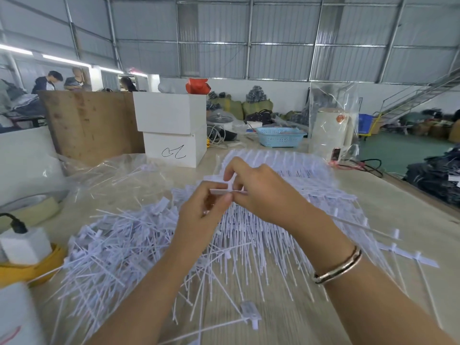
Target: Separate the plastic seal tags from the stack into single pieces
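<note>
The joined strip of seal tags (227, 191) is pinched by left hand (202, 215) and right hand (261, 192); one tag should be twisted off cleanly at the joint.

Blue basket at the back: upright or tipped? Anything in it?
Upright: the blue basket sits on its base on the table, rim facing up. Contents cannot be told; the inside is barely visible from this angle.

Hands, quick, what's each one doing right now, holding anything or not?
Left hand: pinches the left end of a strip of seal tags.
Right hand: grips the same strip from the right side.
</note>
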`<state>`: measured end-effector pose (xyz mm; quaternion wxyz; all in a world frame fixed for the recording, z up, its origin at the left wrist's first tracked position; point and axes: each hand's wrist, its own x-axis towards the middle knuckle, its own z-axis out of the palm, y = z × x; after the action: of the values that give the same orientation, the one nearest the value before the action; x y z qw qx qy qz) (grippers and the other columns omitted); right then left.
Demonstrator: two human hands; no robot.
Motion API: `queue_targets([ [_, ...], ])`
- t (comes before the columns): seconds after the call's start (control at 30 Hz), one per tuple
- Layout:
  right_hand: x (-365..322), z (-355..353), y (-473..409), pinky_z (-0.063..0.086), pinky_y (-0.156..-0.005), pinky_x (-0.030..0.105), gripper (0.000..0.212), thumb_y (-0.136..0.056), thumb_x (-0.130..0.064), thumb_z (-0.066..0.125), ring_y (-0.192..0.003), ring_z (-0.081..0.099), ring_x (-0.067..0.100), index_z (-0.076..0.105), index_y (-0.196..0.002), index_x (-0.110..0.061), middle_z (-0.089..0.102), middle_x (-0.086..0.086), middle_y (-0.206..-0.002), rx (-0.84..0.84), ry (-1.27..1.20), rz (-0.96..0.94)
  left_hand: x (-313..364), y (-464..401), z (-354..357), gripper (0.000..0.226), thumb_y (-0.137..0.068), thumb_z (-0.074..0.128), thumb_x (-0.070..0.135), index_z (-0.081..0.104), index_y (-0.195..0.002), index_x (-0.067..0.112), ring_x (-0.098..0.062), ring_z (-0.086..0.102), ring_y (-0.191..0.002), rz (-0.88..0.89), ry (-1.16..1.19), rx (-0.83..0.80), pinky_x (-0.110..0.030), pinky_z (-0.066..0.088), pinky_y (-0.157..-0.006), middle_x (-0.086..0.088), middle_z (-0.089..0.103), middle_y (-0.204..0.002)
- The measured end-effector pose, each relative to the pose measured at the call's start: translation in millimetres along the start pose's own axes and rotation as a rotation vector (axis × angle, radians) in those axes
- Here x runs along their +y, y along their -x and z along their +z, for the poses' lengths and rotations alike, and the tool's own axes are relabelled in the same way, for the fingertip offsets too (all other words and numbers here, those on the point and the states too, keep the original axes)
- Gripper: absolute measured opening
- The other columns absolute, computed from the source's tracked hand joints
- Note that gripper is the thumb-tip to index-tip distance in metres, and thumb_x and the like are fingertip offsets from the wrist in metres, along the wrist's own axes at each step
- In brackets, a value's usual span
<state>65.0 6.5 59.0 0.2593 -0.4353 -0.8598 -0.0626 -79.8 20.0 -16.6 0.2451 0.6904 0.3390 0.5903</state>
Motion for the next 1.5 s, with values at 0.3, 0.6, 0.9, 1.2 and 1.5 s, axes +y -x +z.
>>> queue_targets([
  [0.3, 11.8, -10.9, 1.2, 0.032, -0.089, 0.036, 0.025, -0.097, -0.041, 0.045, -0.064, 0.041, 0.017, 0.06, -0.088, -0.023, 0.04, -0.012, -0.057, -0.131, 0.237, 0.037, 1.9, -1.6, -2.1, 0.025, -0.085, 0.056, 0.049, 0.055, -0.082, 0.025, -0.019, 0.063, -0.069, -0.064, 0.035, 0.115, -0.033, 0.048, -0.069, 0.004, 0.068, -0.074],
  [0.6, 5.3, 0.1, -0.2, 0.023, -0.078, 0.034, 0.031, -0.099, -0.039, 0.036, -0.065, 0.044, 0.017, 0.048, -0.073, -0.027, 0.05, -0.007, -0.067, -0.056, 0.373, -0.025, 8.1, -5.3, -1.9, 0.018, -0.086, 0.065, 0.028, 0.07, -0.069, 0.027, -0.008, 0.064, -0.059, -0.174, 0.196, 0.19, -0.015, 0.05, -0.059, -0.002, 0.069, -0.064],
  [0.9, 6.0, 8.6, -0.7, 0.026, -0.083, 0.031, 0.034, -0.101, -0.032, 0.03, -0.074, 0.056, 0.02, 0.063, -0.094, -0.028, 0.063, -0.007, -0.092, 0.104, 0.442, -0.065, 15.1, -11.3, 7.9, 0.031, -0.092, 0.058, 0.03, 0.064, -0.063, 0.021, -0.01, 0.065, -0.06, -0.435, 0.563, 0.33, -0.018, 0.051, -0.056, 0.003, 0.062, -0.055],
  [1.2, 14.2, -9.7, 0.5, 0.037, -0.087, 0.038, 0.031, -0.099, -0.031, 0.037, -0.09, 0.06, 0.02, 0.054, -0.125, -0.03, 0.06, -0.005, -0.11, 0.037, 0.373, 0.059, -11.4, -19.0, -37.1, 0.018, -0.095, 0.049, 0.02, 0.065, -0.087, 0.018, -0.022, 0.06, -0.078, -0.359, -0.195, 0.5, -0.025, 0.043, -0.063, 0.0, 0.065, -0.08],
  [1.5, 11.9, -3.7, 2.3, 0.023, -0.074, 0.005, 0.041, -0.087, 0.003, 0.042, -0.084, 0.043, 0.018, 0.038, -0.12, -0.022, 0.053, -0.007, -0.103, -0.154, 0.029, -0.009, 11.3, -4.7, -9.3, 0.02, -0.089, 0.057, 0.035, 0.053, -0.108, 0.04, -0.001, 0.062, -0.093, 0.055, -0.08, -0.042, -0.013, 0.047, -0.08, 0.015, 0.067, -0.097],
])
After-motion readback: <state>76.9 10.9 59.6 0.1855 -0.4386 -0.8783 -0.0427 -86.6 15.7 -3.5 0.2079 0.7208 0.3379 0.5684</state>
